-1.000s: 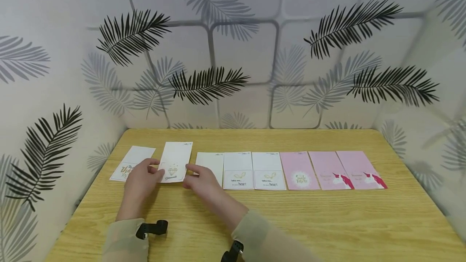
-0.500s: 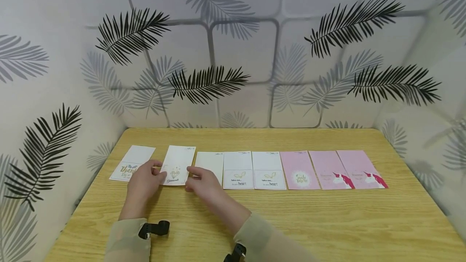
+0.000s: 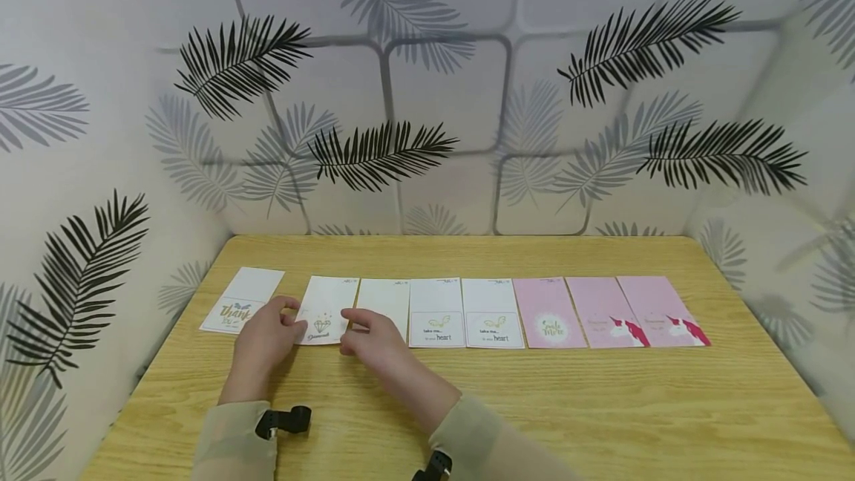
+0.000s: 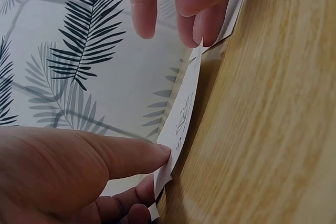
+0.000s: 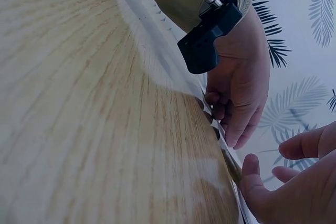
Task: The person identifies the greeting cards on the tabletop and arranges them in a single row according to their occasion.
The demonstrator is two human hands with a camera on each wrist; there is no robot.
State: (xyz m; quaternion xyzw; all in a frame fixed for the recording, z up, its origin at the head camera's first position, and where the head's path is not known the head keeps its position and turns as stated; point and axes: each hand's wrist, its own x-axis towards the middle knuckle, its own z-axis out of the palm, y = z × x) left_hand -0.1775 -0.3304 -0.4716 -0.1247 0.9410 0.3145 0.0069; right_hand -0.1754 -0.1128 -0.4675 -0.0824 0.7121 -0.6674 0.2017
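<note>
A white greeting card with a gold diamond print lies near the left of a row of cards. My left hand pinches its left edge; in the left wrist view the thumb is on the printed face and other fingers are beneath. The far end of the card is tilted up off the table there. My right hand is at the card's right edge, its thumb and fingers spread apart in the right wrist view. A plain-looking white card adjoins on the right, its lower part behind the right hand.
Left of my hands lies a white "thank you" card. Rightward are two white "heart" cards, a pink "smile" card and two pink unicorn cards. A patterned wall backs the wooden table.
The diamond card has come down toward me and slightly right, level with the row. Both hands moved slightly right with it; the right thumb and fingers now look apart from the card.
</note>
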